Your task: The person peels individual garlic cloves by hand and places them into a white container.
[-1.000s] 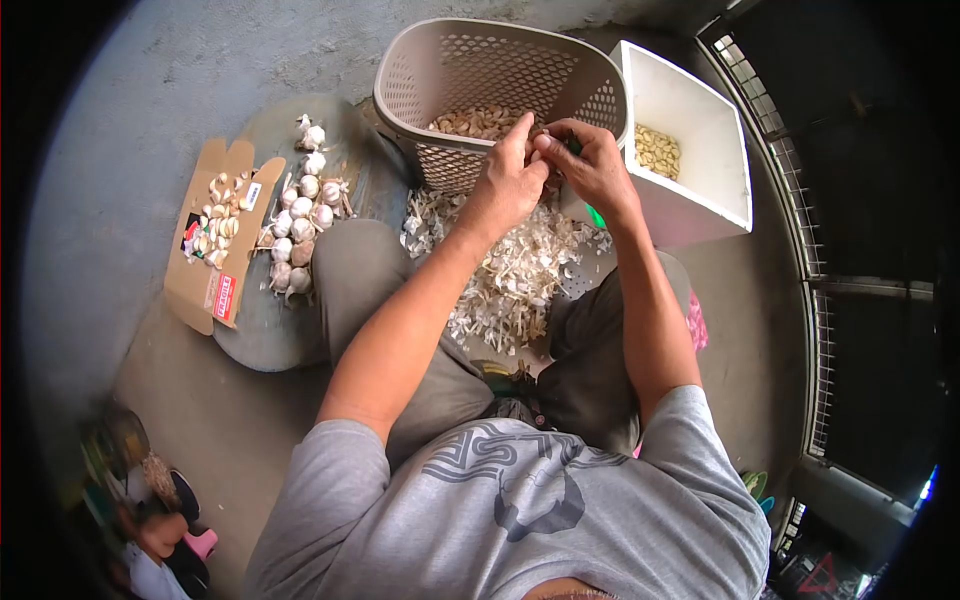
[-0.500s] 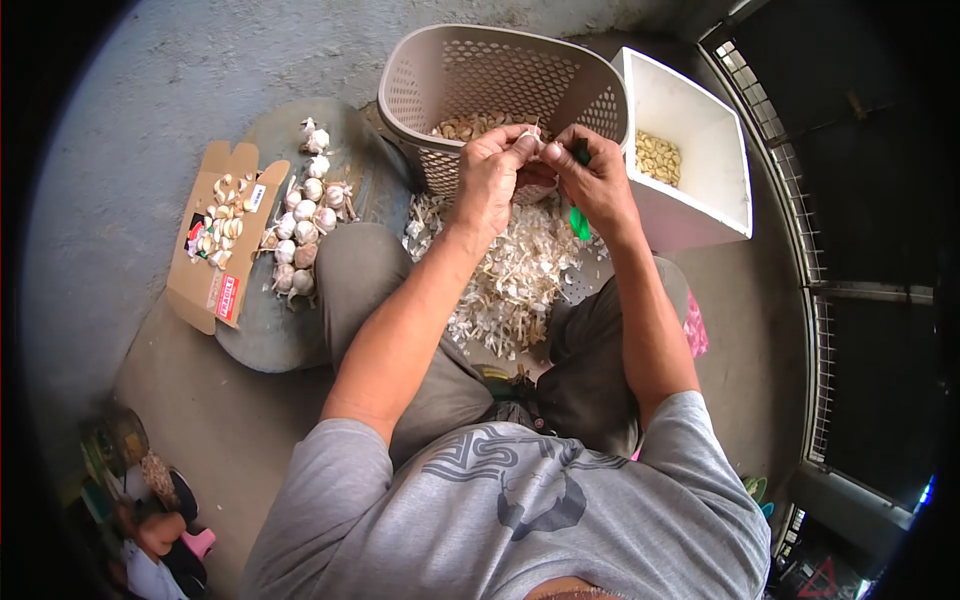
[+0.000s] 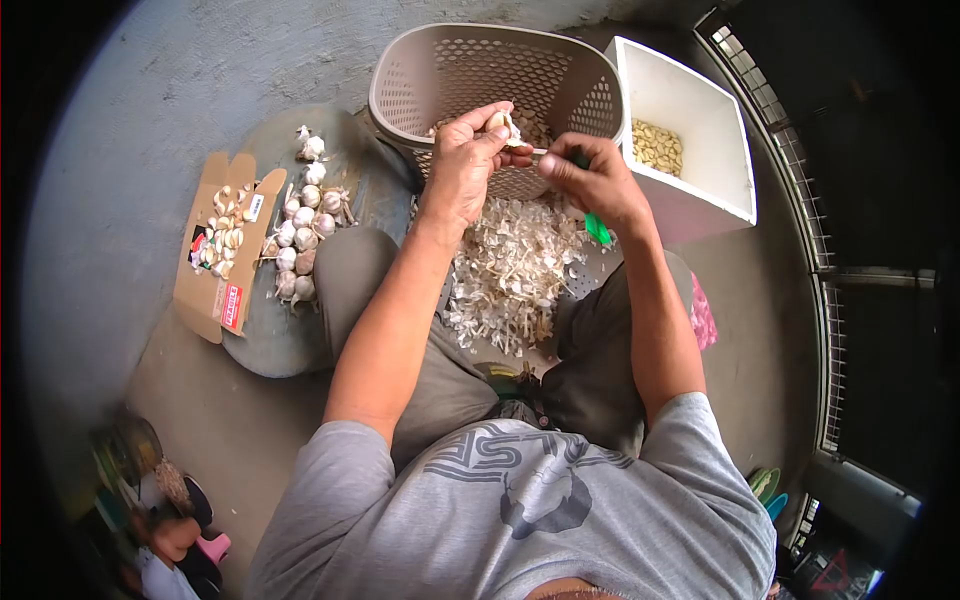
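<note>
My left hand (image 3: pixel 468 160) pinches a garlic clove (image 3: pixel 497 121) with loose white skin on it, just above the near rim of the tan perforated basket (image 3: pixel 400 125). My right hand (image 3: pixel 600 180) is closed round a small knife with a green handle (image 3: pixel 597 229). A thin, pale strip that looks like its blade points from the right fingers toward the left fingertips. Most of the knife is hidden in the fist. Inside the basket lie garlic cloves (image 3: pixel 535 128), partly covered by my hands. Below my hands is a heap of papery garlic skins (image 3: pixel 510 275).
A white foam box (image 3: pixel 700 190) with pale peeled cloves (image 3: pixel 655 148) stands at the right. Whole garlic bulbs (image 3: pixel 305 225) lie on a grey round surface (image 3: pixel 265 345) to the left, beside a cardboard piece (image 3: pixel 205 295) bearing loose cloves (image 3: pixel 228 228). A barred metal frame (image 3: pixel 795 180) runs along the right.
My hands have drawn apart from their close pinch. The left has shifted left and turned, showing the clove and its loosened skin; the right has moved slightly right and down with the knife.
</note>
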A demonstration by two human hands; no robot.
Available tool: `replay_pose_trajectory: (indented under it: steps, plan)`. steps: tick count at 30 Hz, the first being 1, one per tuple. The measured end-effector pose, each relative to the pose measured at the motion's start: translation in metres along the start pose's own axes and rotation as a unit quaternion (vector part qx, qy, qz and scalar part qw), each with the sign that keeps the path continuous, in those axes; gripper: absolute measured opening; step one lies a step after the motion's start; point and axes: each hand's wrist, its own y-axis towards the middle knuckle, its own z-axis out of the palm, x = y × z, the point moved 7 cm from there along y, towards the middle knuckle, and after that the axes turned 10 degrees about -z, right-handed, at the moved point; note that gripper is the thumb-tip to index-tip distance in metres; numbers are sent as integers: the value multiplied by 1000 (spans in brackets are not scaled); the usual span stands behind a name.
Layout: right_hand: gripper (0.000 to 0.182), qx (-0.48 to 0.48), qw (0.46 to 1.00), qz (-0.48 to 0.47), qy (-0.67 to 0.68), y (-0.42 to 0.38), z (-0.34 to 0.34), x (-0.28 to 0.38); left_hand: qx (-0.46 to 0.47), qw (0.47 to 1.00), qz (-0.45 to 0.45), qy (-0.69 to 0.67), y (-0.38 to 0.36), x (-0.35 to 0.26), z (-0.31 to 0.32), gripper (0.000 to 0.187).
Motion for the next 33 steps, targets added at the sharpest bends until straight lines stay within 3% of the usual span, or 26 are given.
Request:
replay_pose_trajectory:
  steps: [2, 5, 7, 10, 13, 16, 19, 22, 28, 31, 33]
  plan:
    - [26, -76, 992, -97, -33, 7, -8, 11, 7, 999, 17, 37, -1, -3, 2, 42]
    - [34, -93, 980, -156, -80, 19, 1, 17, 41, 997, -22, 58, -6, 1, 16, 42]
    - [30, -75, 987, -101, -102, 24, 9, 13, 23, 999, -22, 42, -6, 10, 14, 37]
    - [27, -63, 989, -122, -49, 27, 10, 10, -19, 998, -19, 50, -7, 7, 7, 31]
    - [27, -84, 982, -146, -85, 23, 9, 16, -30, 998, -7, 56, -8, 1, 9, 27]
    - [25, -116, 961, -208, -143, 16, 14, 32, -29, 976, 67, 207, -8, -5, 14, 28]
    - [23, -169, 942, -250, -146, 23, 11, 21, -27, 995, 28, 93, -4, 5, 8, 29]
    - [28, -145, 978, -109, -105, 25, 8, 2, -84, 988, 79, 101, -4, 0, 3, 28]
    - [34, -68, 997, -14, -34, 22, 27, 5, -109, 993, 52, 6, -9, 4, 3, 28]
    - [34, -73, 983, -107, -132, 26, 23, 8, -107, 987, 82, 91, -6, 0, 4, 29]
    - [34, -70, 978, -100, -171, 25, 19, 5, -101, 964, 112, 218, -6, -10, 5, 24]
